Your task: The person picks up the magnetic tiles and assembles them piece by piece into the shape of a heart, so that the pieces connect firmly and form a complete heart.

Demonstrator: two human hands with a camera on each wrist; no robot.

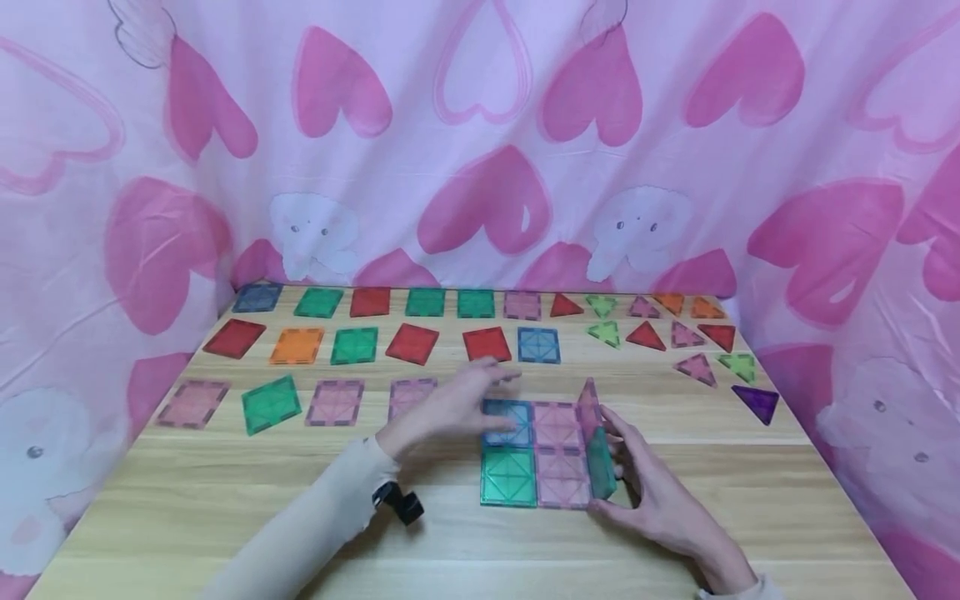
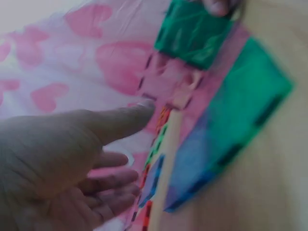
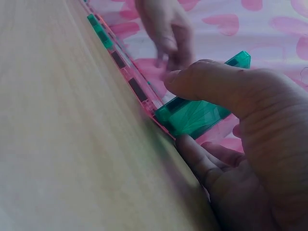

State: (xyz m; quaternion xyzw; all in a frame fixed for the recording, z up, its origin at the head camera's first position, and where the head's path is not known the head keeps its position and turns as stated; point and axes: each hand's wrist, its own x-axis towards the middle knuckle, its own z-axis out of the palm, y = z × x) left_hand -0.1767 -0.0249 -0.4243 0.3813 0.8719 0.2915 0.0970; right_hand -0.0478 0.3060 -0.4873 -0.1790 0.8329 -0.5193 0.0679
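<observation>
Four flat square magnetic tiles lie joined as a block on the table: a blue tile (image 1: pixel 517 439), a green tile (image 1: pixel 508 477) and two pink tiles (image 1: pixel 562 479). Along the block's right edge stand an upright green tile (image 1: pixel 601 467) and, behind it, an upright pink tile (image 1: pixel 588 406). My right hand (image 1: pixel 660 496) holds the upright green tile, thumb at its near edge and fingers on its outer side. My left hand (image 1: pixel 465 397) is over the blue tile with fingers extended, holding nothing; whether it touches the tile, I cannot tell.
Behind the block, rows of loose square tiles (image 1: pixel 355 345) spread across the left and middle. Several triangle tiles (image 1: pixel 695 368) lie at the back right. A pink tile (image 1: pixel 408 396) is partly under the left forearm. A heart-patterned curtain (image 1: pixel 483 200) encloses the table (image 1: pixel 225 492).
</observation>
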